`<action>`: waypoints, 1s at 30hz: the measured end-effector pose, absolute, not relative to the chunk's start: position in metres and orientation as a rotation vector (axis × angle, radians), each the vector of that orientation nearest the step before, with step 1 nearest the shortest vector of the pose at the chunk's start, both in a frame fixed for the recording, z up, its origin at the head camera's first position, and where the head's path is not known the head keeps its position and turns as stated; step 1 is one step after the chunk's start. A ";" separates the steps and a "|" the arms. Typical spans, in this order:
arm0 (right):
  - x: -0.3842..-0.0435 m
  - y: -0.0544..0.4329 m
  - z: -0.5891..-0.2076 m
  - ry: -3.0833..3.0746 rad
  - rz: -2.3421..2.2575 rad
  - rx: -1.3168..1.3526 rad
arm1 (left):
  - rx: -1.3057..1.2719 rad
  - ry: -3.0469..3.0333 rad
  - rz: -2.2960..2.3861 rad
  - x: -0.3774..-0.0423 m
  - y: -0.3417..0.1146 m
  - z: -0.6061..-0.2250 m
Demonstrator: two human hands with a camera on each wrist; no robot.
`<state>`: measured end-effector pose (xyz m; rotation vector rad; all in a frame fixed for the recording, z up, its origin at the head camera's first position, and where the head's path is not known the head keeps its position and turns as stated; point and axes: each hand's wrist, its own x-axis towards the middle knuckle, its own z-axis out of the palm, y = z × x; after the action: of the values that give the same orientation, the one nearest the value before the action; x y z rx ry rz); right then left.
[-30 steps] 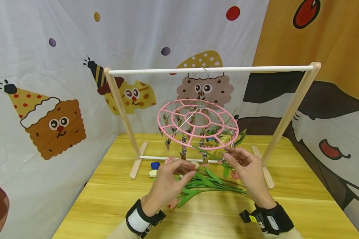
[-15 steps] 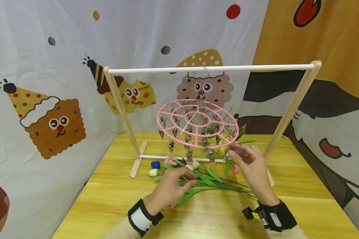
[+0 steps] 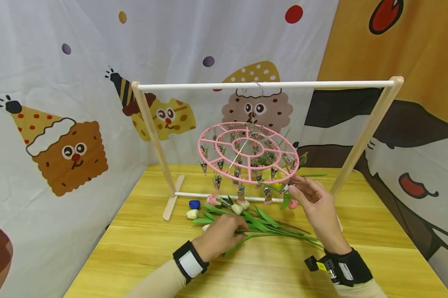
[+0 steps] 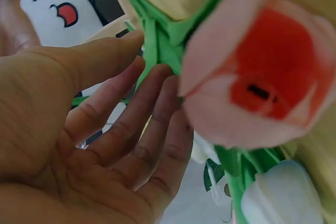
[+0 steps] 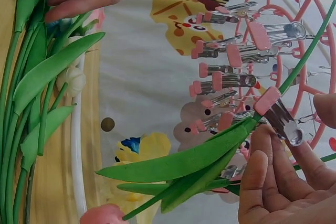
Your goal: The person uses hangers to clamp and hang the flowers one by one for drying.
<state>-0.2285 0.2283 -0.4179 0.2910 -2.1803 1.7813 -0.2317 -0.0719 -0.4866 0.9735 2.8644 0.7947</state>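
Worktop [image 3: 268,277]: wooden rack [image 3: 367,132] standing on it. Round pink hanger [image 3: 249,169] hung from rack. Flowers [image 3: 261,225] lie below. Left hand [image 3: 221,236] over them, fingers relaxed. Right hand [image 3: 318,207]: thumb apart, fingertips touching clip [image 5: 281,116] clamped on green stem [image 5: 307,51].

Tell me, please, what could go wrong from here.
The tulip stems overlap, so the left hand might catch several at once. The clip at the right hand meets a green stem, which could slip if poorly gripped. The pink rack hangs by one hook, so a pull might swing it.
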 end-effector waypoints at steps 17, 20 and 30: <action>-0.211 0.231 -0.432 -2.238 1.574 0.203 | 1.128 2.982 0.479 -0.239 -0.062 -0.497; -0.209 0.234 -0.438 -2.284 1.534 0.173 | 1.175 2.990 0.440 -0.240 -0.061 -0.499; -0.208 0.250 -0.463 -2.591 1.186 0.162 | 1.196 3.007 0.455 -0.240 -0.059 -0.499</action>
<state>-0.2075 0.2497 -0.4634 0.1617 -2.5907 1.1857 -0.2401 -0.0590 -0.4987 1.1959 3.0069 0.4547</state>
